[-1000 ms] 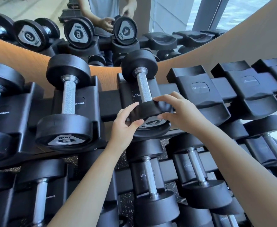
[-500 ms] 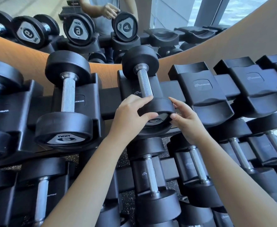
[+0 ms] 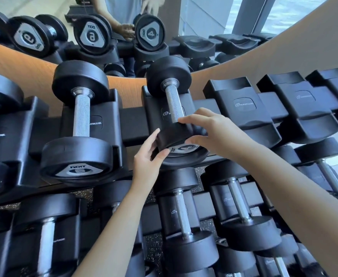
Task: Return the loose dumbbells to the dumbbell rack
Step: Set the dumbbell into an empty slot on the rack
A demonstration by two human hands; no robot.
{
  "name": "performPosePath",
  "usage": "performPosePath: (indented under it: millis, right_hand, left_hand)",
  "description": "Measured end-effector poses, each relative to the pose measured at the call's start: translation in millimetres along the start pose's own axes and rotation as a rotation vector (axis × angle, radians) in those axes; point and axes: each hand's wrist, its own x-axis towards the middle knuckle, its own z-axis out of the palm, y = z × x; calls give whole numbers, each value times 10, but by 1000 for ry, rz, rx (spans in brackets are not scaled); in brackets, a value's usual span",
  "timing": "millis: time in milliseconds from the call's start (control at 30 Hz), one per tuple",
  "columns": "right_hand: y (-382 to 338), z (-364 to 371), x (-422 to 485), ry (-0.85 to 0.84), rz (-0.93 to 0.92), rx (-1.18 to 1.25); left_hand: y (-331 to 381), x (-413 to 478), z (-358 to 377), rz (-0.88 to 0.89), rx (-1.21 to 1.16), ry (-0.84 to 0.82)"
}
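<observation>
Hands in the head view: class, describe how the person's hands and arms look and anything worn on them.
Both the left hand and right hand are bare: no gloves, rings, watch or bracelet show. The left forearm and right forearm are uncovered to the frame edge, no sleeve in view.

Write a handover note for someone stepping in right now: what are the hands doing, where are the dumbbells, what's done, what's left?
Left hand: grips the near head of the 4 dumbbell from the left.
Right hand: fingers over that head, thumb below.
4 dumbbell lies in its top-row cradle, beside the 6 dumbbell.
Done: it is on the rack.
Left: let go; cradles to the right are empty, no loose dumbbells in view.
</observation>
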Motion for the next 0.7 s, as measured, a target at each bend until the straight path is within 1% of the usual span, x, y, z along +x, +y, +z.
performPosePath:
  millis: [133, 200, 333, 400, 533, 700]
  right_hand:
    - [49, 12, -18, 24, 50, 86]
    - [121, 29, -35, 57, 81, 138]
    - [205, 72, -70, 72, 106, 146]
    - [245, 103, -81, 71, 104, 218]
    - [348, 185, -129, 80, 106, 514]
    - [479, 372, -216, 82, 154, 1053]
  left_hand:
    - [-55, 27, 30, 0, -5, 50]
    - [-40, 80, 14, 13, 64, 20]
    - [15, 153, -32, 46, 162, -40]
    - [75, 183, -58, 70, 221, -68]
    - [287, 272, -121, 221, 485, -134]
    - [518, 324, -108, 337, 756, -186]
